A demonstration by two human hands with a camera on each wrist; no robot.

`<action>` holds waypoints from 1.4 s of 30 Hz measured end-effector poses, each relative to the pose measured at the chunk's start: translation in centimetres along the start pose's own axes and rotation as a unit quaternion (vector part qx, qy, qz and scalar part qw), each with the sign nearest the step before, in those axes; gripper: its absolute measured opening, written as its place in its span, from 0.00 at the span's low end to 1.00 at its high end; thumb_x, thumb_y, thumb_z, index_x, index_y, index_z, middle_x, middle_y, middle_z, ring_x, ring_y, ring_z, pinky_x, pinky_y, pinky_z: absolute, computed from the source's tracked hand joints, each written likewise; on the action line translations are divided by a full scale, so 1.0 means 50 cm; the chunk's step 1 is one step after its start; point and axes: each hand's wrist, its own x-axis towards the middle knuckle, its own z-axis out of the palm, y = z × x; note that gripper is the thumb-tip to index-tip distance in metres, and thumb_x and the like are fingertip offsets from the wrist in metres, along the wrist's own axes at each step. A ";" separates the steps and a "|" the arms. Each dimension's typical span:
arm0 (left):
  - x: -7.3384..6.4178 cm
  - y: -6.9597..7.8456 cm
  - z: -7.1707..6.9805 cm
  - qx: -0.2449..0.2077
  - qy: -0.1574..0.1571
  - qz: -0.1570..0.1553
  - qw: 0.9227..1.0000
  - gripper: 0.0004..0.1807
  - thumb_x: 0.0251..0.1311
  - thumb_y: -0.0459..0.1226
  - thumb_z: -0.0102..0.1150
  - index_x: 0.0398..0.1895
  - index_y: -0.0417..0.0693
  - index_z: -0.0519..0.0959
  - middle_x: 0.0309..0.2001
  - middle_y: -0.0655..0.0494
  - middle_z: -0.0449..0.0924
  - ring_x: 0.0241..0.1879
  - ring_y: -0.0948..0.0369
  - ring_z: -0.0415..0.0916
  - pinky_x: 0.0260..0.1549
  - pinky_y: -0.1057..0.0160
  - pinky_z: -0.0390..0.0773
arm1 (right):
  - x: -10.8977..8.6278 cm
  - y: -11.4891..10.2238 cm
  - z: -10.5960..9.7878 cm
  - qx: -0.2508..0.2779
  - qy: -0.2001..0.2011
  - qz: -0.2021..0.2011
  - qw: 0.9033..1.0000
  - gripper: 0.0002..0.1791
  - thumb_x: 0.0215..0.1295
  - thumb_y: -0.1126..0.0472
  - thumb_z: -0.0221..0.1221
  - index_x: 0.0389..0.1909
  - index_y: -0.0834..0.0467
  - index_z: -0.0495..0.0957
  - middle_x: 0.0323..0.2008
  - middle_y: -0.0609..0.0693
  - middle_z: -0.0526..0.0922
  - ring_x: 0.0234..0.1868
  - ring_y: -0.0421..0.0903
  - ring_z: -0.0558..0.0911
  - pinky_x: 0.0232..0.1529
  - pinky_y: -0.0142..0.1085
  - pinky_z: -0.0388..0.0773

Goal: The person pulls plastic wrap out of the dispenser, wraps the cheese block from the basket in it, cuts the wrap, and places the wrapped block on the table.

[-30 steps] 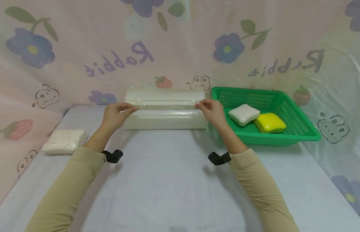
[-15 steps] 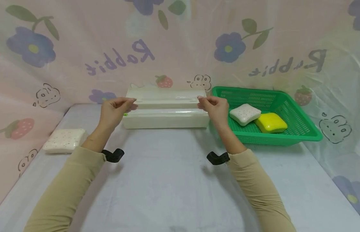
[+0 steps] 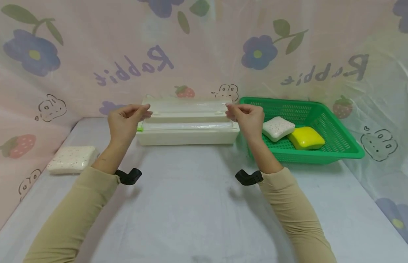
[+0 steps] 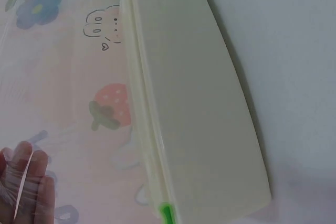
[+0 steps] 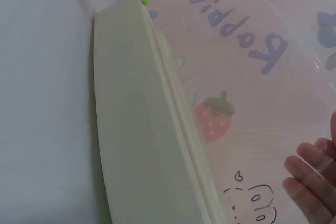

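Note:
A long off-white cling film dispenser stands lid raised at the back middle, its roll showing inside. Clear cling film rises from it, stretched between both hands. At one end my left hand pinches the film's edge between thumb and fingers. The opposite corner is pinched by my right hand, in front of the green basket's left side. Film lies over the left fingers in the left wrist view. The right wrist view has the right fingers behind the sheet. A green cutter slider sits at the dispenser's left end.
At the right, a green basket holds a speckled white soap-like block and a yellow one. Another speckled white block lies on the table's left, beside the left forearm. A printed curtain hangs close behind the dispenser.
Both hands have risen from the dispenser's opening and moved slightly apart, drawing out more film. The green slider, hidden at first, now shows. Basket and blocks stay in place.

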 end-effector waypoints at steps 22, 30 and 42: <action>-0.027 0.065 0.007 -0.033 0.021 0.069 0.997 0.10 0.53 0.38 0.69 0.31 0.38 0.86 0.23 0.65 0.85 0.26 0.67 0.83 0.37 0.73 0.79 | -0.014 -0.052 -0.019 0.091 0.018 -0.064 0.994 0.13 0.55 0.62 0.68 0.29 0.72 0.84 0.20 0.46 0.86 0.23 0.43 0.86 0.34 0.34 0.83; -0.034 0.082 0.008 -0.017 0.029 0.111 0.993 0.10 0.55 0.37 0.67 0.32 0.35 0.85 0.23 0.67 0.85 0.27 0.66 0.84 0.38 0.71 0.80 | -0.018 -0.066 -0.025 0.114 0.012 -0.074 0.991 0.09 0.54 0.63 0.68 0.27 0.68 0.85 0.22 0.49 0.86 0.25 0.43 0.86 0.34 0.33 0.83; -0.036 0.095 0.006 -0.089 0.018 0.144 0.985 0.07 0.54 0.31 0.68 0.29 0.31 0.84 0.23 0.60 0.86 0.25 0.64 0.84 0.37 0.71 0.81 | -0.023 -0.086 -0.033 0.106 0.011 -0.080 0.991 0.10 0.54 0.62 0.69 0.28 0.67 0.86 0.22 0.48 0.86 0.26 0.43 0.87 0.35 0.31 0.83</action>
